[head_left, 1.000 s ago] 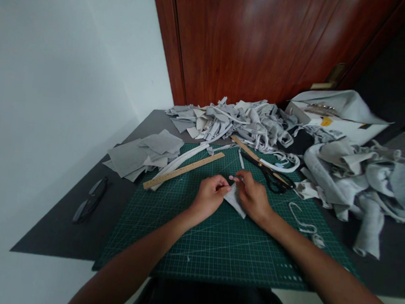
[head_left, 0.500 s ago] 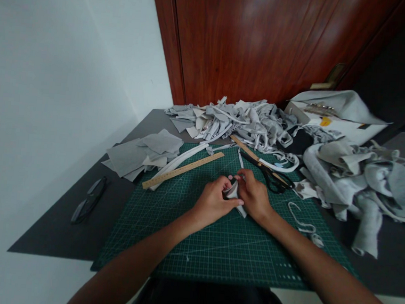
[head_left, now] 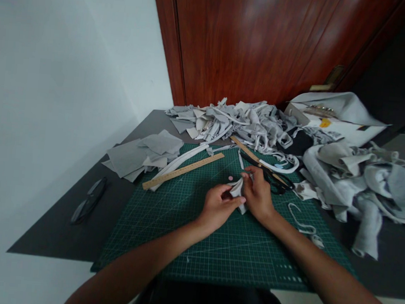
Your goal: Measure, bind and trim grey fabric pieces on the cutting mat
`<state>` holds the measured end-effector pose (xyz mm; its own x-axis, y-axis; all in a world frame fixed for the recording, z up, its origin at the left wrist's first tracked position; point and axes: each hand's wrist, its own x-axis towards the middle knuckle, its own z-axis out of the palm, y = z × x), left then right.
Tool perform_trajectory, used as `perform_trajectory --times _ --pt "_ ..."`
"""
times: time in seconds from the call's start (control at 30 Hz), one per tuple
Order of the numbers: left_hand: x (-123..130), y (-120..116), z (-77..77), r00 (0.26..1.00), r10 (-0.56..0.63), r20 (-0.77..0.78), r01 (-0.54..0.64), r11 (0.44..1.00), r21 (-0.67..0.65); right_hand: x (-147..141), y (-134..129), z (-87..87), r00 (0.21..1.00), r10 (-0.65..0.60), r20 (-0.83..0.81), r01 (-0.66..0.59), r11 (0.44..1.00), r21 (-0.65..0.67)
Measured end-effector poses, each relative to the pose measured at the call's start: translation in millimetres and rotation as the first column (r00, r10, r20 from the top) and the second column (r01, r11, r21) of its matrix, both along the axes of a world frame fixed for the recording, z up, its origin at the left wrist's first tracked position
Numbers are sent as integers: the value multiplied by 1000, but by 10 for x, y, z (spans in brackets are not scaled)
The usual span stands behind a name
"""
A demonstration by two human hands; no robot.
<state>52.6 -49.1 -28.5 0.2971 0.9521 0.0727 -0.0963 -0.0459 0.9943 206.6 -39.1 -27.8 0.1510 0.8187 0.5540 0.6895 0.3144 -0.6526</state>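
Observation:
A small piece of pale grey fabric (head_left: 236, 188) is folded and pinched between my two hands over the green cutting mat (head_left: 168, 215). My left hand (head_left: 217, 204) grips it from the left, its thumb reaching across the front. On the right side my right hand (head_left: 256, 194) is closed on the same fabric, fingers curled at its upper edge. A small pink disc (head_left: 230, 178) lies on the mat just beyond the fingertips. Black-handled scissors (head_left: 278, 181) rest right behind my right hand, partly hidden by it.
A wooden ruler (head_left: 183, 170) lies left on the mat, a second one (head_left: 244, 148) behind. Flat grey fabric pieces (head_left: 142, 154) and glasses (head_left: 88, 201) are at left. Fabric scraps (head_left: 226, 118) pile up at the back; crumpled fabric (head_left: 359, 180) and a white box (head_left: 346, 127) stand right.
Both hands have shifted slightly right with the fabric, which now shows more between them. The pink disc, earlier right at my fingertips, now lies clear of them.

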Motion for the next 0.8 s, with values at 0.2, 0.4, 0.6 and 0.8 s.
perform_trajectory --times 0.2,0.4,0.6,0.8 --pt "-20 20 15 992 90 86 -95 994 61 -74 -45 -19 998 25 -56 -23 999 33" --pt "-51 66 55 983 171 64 -179 973 143 -102 -80 8 997 20 -68 -14 997 81" --pt "-63 91 37 981 174 85 -183 977 112 -132 -98 40 990 20 -141 -11 998 63" --pt "-106 99 46 985 172 -1 -164 941 297 -156 -65 37 969 89 -229 -80 996 50"
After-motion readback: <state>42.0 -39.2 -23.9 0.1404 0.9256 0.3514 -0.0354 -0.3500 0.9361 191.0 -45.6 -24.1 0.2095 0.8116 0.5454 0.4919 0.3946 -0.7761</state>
